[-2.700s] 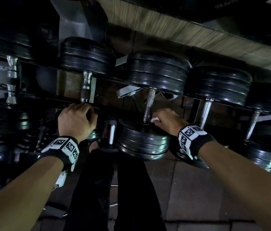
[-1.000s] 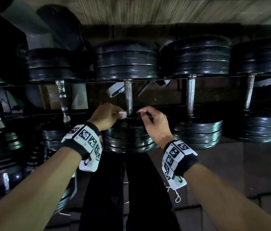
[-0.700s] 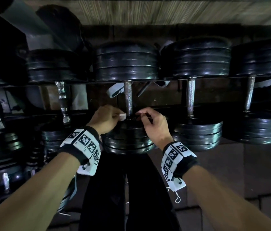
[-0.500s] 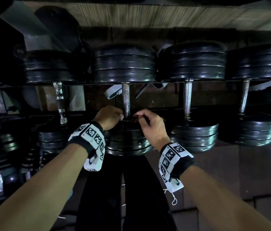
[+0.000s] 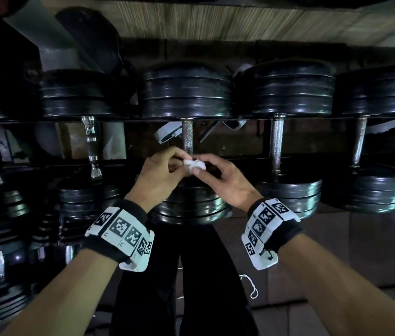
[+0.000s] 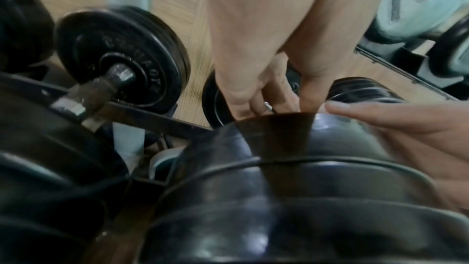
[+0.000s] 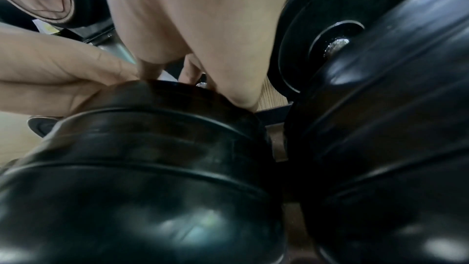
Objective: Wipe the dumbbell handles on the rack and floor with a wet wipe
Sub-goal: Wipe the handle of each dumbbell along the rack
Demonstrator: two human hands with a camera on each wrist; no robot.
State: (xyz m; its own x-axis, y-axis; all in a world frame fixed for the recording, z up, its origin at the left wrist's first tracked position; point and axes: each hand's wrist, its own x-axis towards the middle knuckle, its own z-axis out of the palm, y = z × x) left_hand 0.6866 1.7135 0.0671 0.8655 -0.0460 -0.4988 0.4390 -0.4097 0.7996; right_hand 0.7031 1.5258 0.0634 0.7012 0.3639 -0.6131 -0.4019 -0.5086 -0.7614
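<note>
A small crumpled white wet wipe [image 5: 194, 165] is pinched between my left hand [image 5: 179, 163] and my right hand [image 5: 202, 169]. Both hands meet just in front of the near end of the middle dumbbell's knurled steel handle [image 5: 187, 135], above its near black plates [image 5: 191, 204]. In the left wrist view my left hand [image 6: 253, 79] reaches down behind a black plate [image 6: 279, 168], and the right hand's fingers [image 6: 375, 119] come in from the right. A sliver of the wipe [image 7: 166, 75] shows in the right wrist view between my right hand [image 7: 198, 57] and the left hand's fingers [image 7: 76, 71].
More black-plate dumbbells line the rack: one with a chrome ribbed handle [image 5: 90, 144] to the left, two with steel handles [image 5: 277, 144] [image 5: 359, 141] to the right. Lower dumbbells [image 5: 2, 238] crowd the left. My dark trouser legs [image 5: 181, 275] and tiled floor [image 5: 361, 251] lie below.
Earlier the right hand held the wipe at the handle while the left gripped the neighbouring dumbbell. The left hand then came over, and now both hands pinch the wipe, slightly raised off the handle's base.
</note>
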